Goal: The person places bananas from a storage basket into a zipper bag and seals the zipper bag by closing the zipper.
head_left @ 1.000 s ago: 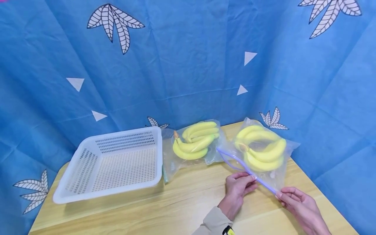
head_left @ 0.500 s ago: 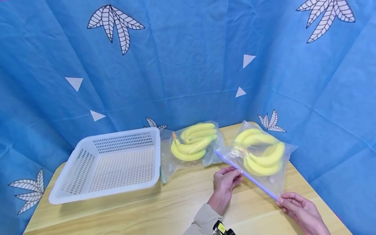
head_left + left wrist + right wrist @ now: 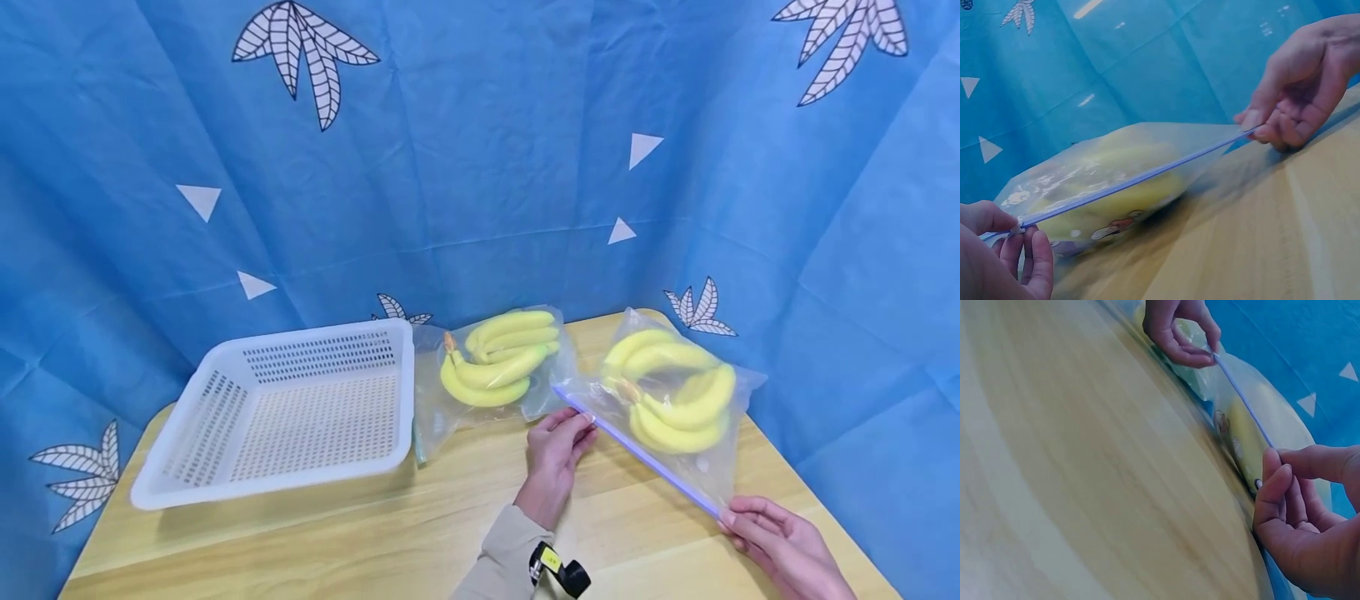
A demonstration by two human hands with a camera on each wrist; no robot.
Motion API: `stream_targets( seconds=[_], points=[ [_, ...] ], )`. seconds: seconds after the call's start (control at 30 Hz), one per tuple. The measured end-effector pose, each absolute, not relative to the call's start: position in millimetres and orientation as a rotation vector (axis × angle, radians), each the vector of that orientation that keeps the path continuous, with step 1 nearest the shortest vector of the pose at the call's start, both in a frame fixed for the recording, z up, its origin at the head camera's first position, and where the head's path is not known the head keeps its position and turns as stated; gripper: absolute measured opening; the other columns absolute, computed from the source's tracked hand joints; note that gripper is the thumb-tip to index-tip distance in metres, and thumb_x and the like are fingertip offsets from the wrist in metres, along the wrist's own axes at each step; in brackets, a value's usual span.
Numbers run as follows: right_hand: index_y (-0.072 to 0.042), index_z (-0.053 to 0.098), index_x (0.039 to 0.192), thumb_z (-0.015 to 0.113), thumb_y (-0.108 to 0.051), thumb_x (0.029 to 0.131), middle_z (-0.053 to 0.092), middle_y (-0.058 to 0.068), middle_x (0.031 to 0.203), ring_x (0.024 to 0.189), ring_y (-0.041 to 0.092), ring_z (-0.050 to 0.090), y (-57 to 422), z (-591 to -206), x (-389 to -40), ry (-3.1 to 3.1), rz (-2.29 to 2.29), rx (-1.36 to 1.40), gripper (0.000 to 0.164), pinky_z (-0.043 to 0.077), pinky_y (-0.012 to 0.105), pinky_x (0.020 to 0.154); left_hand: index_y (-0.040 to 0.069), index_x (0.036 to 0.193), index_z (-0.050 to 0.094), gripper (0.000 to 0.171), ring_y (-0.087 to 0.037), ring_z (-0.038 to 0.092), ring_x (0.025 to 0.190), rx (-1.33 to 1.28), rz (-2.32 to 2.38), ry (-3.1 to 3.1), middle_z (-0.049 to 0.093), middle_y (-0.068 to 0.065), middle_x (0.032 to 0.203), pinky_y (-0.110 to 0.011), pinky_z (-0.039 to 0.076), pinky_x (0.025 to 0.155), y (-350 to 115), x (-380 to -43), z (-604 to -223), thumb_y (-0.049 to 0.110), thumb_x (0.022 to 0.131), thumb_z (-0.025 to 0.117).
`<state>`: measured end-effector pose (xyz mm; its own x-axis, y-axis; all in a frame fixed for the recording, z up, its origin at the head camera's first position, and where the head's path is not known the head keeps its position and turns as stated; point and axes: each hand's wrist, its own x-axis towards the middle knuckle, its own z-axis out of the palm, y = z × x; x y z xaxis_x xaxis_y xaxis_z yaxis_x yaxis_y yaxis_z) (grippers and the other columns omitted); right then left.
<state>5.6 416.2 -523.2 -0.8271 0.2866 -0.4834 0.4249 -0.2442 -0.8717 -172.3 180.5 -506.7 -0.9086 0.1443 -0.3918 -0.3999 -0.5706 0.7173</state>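
A clear zip bag (image 3: 738, 392) with a purple zip strip holds yellow bananas (image 3: 678, 408) at the table's right side. My left hand (image 3: 557, 446) pinches a small white slider (image 3: 1017, 226) on the strip, near its left end. At the strip's near right corner, my right hand (image 3: 783, 542) grips the bag's edge between thumb and fingers. The purple strip (image 3: 1116, 187) runs straight and taut between both hands, its two sides together. Printed pictures show on the bag's underside in the left wrist view.
A second clear bag (image 3: 438, 417) with a green strip and bananas (image 3: 491, 383) lies at the back middle. Left of it stands a white perforated basket (image 3: 273, 492). Behind the wooden table (image 3: 360, 542) hangs a blue curtain (image 3: 487, 167).
My left hand has slid leftward along the purple strip, towards its left end. The strip, which gaped on the left, now lies together. My right hand keeps its hold on the corner.
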Motion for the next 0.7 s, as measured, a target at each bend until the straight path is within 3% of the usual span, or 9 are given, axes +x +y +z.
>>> stream_targets(
  seconds=[0.4, 0.7],
  points=[
    [-0.015, 0.069, 0.099, 0.069, -0.007, 0.097, 0.075, 0.002, 0.095, 0.086, 0.012, 0.071, 423, -517, 2, 1.821, -2.209, 0.905, 0.008, 0.06, 0.025, 0.078, -0.009, 0.104, 0.071, 0.027, -0.022, 0.071, 0.077, -0.449, 2.558, 1.246, 0.071, -0.018, 0.092, -0.034, 0.062, 0.078, 157, -188, -495, -0.012, 0.078, 0.078],
    [-0.013, 0.072, 0.099, 0.064, -0.004, 0.1, 0.075, 0.0, 0.094, 0.086, 0.011, 0.071, 430, -515, -11, 1.906, -2.297, 0.735, 0.012, 0.06, 0.026, 0.076, -0.007, 0.105, 0.068, 0.025, -0.02, 0.071, 0.076, -0.441, 2.591, 1.164, 0.071, -0.015, 0.087, -0.033, 0.062, 0.078, 142, -193, -490, -0.01, 0.081, 0.076]
  ],
)
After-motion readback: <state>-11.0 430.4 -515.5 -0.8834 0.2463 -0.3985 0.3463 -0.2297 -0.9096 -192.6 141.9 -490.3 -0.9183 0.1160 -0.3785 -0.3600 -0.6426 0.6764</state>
